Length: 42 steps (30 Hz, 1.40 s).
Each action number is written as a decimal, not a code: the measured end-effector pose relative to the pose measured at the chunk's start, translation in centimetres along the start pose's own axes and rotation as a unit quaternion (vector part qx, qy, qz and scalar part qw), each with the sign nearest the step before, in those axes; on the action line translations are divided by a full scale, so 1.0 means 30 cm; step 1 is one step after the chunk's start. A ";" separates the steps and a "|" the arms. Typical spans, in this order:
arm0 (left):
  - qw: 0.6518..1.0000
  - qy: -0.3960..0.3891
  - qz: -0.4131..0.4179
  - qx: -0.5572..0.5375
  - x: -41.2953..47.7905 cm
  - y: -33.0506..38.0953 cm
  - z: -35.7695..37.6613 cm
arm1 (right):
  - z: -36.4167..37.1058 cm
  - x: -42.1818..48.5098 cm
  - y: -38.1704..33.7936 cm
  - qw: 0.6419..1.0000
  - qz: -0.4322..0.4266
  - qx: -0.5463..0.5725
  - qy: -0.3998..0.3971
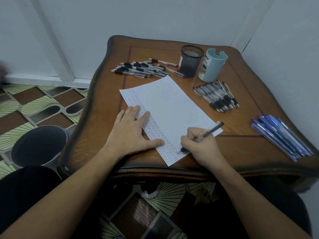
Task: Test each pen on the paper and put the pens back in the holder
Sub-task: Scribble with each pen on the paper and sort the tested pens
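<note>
Testing now: the right grip point(198, 145) is pinching a black pen point(209, 131) in a writing hold, fingers curled round the barrel, and is pressing its tip to the paper point(172, 104) near the sheet's near corner.
Steadying: the left grip point(131, 130) is lying flat, fingers straight, on the paper's left edge and holding nothing; it is probably pinning the sheet against the drag of the strokes.
Pen axis: the barrel is running diagonally, the tip pointing down-left toward the person and the back end rising away to the right.
Paper: it is lying slantwise on the desk point(241, 149), with a band of small marks running along its left edge.
Holders: a black mesh holder point(190, 61) and a pale blue cup point(211, 65) are standing at the far side, with no pens showing above either rim.
Waiting pens: one black pile point(138, 69) is lying left of the holders, another point(217, 94) right of the paper, and blue pens point(279, 135) are lying further right. These are probably sorted groups, though it is not showing which are tested.
</note>
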State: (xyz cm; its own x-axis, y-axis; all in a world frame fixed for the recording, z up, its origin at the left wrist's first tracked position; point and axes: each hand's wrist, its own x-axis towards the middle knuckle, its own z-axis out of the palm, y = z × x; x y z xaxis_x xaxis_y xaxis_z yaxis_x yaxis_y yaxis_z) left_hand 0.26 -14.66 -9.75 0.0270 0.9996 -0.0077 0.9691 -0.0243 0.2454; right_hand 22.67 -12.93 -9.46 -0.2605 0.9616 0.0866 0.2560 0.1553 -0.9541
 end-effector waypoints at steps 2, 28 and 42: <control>1.000 0.000 0.000 -0.001 0.000 0.000 -0.001 | 0.001 -0.001 0.002 1.000 0.000 -0.005 0.001; 1.000 0.004 -0.001 -0.006 -0.001 0.001 -0.002 | -0.002 -0.005 -0.004 1.000 0.000 -0.007 -0.003; 1.000 0.012 0.003 -0.013 -0.005 -0.001 -0.002 | -0.008 -0.004 -0.010 1.000 -0.004 -0.014 0.010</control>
State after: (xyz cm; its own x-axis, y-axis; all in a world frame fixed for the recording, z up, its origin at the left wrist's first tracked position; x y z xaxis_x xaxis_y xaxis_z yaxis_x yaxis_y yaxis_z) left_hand 0.20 -14.80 -9.69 0.0261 0.9995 0.0178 0.9622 -0.0299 0.2707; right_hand 22.85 -13.05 -9.10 -0.2438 0.9647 0.0994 0.2798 0.1681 -0.9452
